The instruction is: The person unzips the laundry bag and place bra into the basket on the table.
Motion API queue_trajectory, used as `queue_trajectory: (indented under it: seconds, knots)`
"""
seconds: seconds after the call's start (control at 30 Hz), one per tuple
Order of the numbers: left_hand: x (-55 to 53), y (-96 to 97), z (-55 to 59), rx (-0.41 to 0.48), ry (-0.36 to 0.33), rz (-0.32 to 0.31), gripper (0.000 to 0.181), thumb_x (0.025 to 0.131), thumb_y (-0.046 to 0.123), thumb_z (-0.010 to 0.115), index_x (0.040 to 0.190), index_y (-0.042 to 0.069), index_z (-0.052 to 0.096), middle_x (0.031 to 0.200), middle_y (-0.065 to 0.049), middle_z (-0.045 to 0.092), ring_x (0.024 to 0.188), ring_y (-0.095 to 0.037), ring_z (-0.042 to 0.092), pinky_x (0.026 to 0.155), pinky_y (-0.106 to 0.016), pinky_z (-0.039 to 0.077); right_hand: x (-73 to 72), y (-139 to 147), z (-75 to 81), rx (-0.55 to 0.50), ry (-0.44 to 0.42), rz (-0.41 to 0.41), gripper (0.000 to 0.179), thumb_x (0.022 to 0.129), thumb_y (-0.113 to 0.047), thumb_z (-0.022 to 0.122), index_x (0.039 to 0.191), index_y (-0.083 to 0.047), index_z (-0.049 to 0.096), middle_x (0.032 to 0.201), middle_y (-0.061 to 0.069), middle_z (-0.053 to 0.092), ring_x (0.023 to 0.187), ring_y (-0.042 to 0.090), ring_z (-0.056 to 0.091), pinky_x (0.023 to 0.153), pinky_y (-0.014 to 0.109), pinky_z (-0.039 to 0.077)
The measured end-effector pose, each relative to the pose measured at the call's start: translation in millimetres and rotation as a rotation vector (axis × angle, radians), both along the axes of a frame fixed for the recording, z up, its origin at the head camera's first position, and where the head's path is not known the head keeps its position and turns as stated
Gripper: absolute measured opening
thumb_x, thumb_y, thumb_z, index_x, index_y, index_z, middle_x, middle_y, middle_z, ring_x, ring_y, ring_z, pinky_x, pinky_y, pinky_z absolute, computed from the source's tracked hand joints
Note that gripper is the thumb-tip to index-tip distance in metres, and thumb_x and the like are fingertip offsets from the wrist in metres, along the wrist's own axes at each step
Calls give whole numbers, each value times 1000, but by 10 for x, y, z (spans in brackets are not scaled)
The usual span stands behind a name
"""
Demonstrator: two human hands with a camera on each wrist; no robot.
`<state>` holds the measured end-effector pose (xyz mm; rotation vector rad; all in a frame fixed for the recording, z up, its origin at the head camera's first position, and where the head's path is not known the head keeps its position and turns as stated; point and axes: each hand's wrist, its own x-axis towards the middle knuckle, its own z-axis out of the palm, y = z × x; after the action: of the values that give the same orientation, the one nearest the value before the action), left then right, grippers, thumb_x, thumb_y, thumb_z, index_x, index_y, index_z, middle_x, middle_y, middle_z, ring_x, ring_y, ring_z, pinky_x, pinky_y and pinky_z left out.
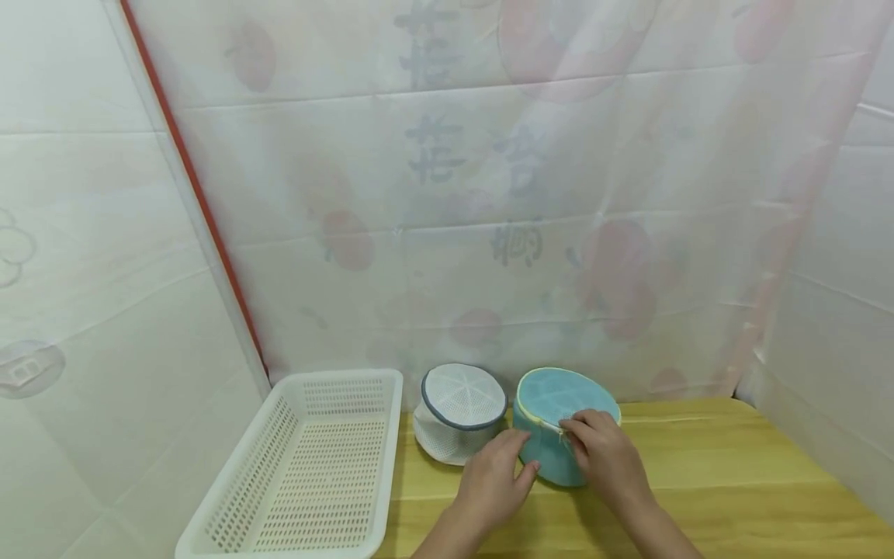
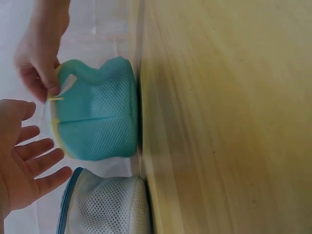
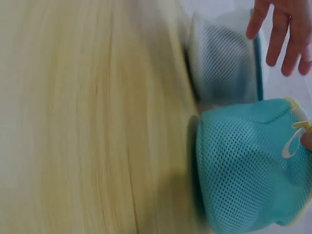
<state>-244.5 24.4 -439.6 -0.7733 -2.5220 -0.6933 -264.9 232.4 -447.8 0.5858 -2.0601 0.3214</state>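
Observation:
A round teal mesh laundry bag (image 1: 552, 454) with yellow trim stands upright on the wooden table. My right hand (image 1: 609, 458) pinches its rim by the yellow zipper pull (image 3: 301, 125), where a small white loop (image 3: 291, 146) hangs. On the bag's left, my left hand (image 1: 493, 480) has its fingers spread and holds nothing; the left wrist view shows its fingertips (image 2: 58, 155) close to the bag's trimmed edge. Just left of the teal bag stands a white mesh laundry bag (image 1: 464, 392) with dark blue trim, partly behind my left hand.
A white perforated plastic basket (image 1: 394, 450) stands to the left of both bags. Behind them hangs a pale printed sheet (image 1: 447, 295), with more sheeting along both sides. The wooden table (image 1: 754, 473) extends to the right.

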Motion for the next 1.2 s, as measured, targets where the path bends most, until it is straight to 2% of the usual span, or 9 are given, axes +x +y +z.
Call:
queue_trajectory:
  seconds: [0.2,0.27,0.33,0.43,0.57,0.67,0.83,1.03,1.2]
  knots:
    - [-8,-32,-49,2,294,-7,43,88,28,74,125,9,65,134,-11,59,122,-22,59,94,-33,56,138,-104,66,-11,-19,49,22,69,-1,80,90,-8,77,91,1,66,83,18,61,67,29,55]
    - [-16,-30,-53,-2,388,-15,43,84,26,77,122,8,67,132,-10,60,122,-22,59,98,-33,54,186,-134,64,-19,-18,75,8,85,-14,74,91,-8,77,92,1,66,84,18,61,69,27,54]
    - [-20,-19,-49,-14,458,-26,44,82,24,79,121,8,67,130,-9,62,123,-23,59,101,-33,52,239,-167,60,-30,-17,95,28,99,-29,60,91,-8,77,93,1,66,85,18,60,72,24,52]
    - [-18,9,-45,-42,523,-44,44,79,23,81,119,9,69,126,-6,65,121,-22,61,104,-34,50,320,-211,45,-59,-11,124,56,105,-42,34,91,-8,77,94,0,66,87,18,59,78,18,49]
    - [2,46,-50,-50,559,-68,39,76,19,83,112,10,71,117,-2,69,115,-19,64,103,-33,50,409,-246,23,-92,27,148,54,106,-39,36,90,-7,77,94,0,66,85,19,59,82,15,47]
    - [17,64,-53,-21,573,-81,35,73,13,84,106,10,73,111,-1,70,111,-17,66,102,-31,51,451,-256,-2,-104,28,149,54,106,-39,36,90,-7,77,94,0,66,85,18,58,84,13,45]
    - [37,83,-22,46,562,-118,23,78,7,79,100,11,75,106,2,71,107,-11,65,101,-26,50,497,-271,-49,-126,-8,146,53,106,-38,38,91,-5,77,94,2,66,86,19,57,89,9,40]
    - [71,110,-33,66,604,-141,20,77,5,79,96,11,76,100,3,72,102,-10,67,99,-22,51,561,-278,-85,-168,1,146,51,105,-37,42,91,-3,77,93,2,66,86,19,57,90,8,40]
    - [129,117,-55,86,538,-117,17,80,5,78,95,12,77,102,5,72,102,-7,67,98,-18,50,613,-336,-76,-205,89,173,44,103,-35,50,89,-3,77,92,4,67,84,22,58,88,14,42]
